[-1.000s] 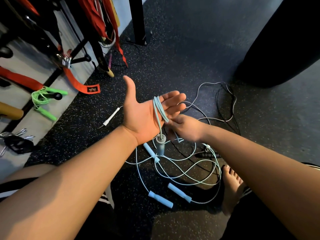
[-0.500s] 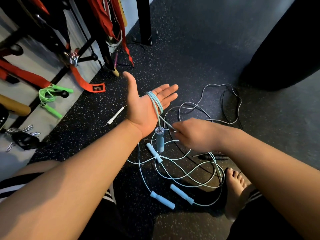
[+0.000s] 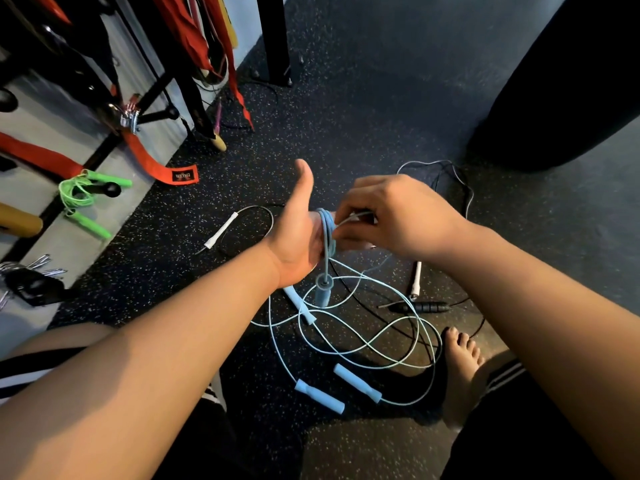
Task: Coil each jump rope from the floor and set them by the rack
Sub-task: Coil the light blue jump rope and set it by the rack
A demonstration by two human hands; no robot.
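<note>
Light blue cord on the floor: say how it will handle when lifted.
Probably floppy: the light blue cord lies in loose overlapping loops, so it should sag. It may snag the black rope it crosses. Its round handles would likely dangle or roll.

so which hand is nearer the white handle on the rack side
Left. The left hand sits just right of the white handle, with the blue rope wound round it. The right hand is farther right, past the left one, pinching that rope.
</note>
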